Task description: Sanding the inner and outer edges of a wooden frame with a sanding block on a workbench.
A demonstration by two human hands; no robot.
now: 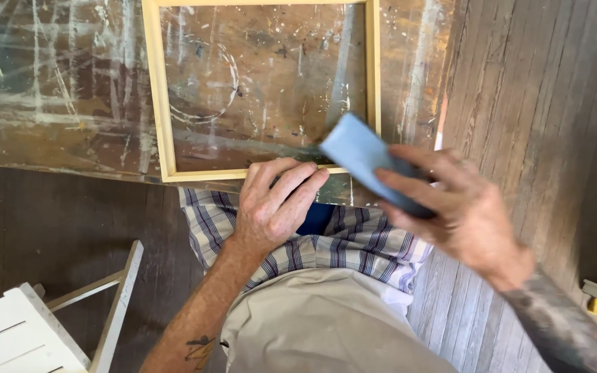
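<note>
On the paint-spattered workbench [57, 90] lies a pale wooden frame [162, 103], its near rail at the bench edge. The left hand [274, 204] presses that rail, fingers together and flat. The right hand [461, 207] pinches a blue sanding block [357, 148], tilted over the frame's near right corner.

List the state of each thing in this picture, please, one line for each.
Wooden frame: flat on the table, bare pale wood.
Table: covered with old paint marks.
Blue block: held, tilted over the frame's corner.
Left hand: pressing the frame's near edge.
Right hand: closed around the block.
White chair: on the floor, untouched.
</note>
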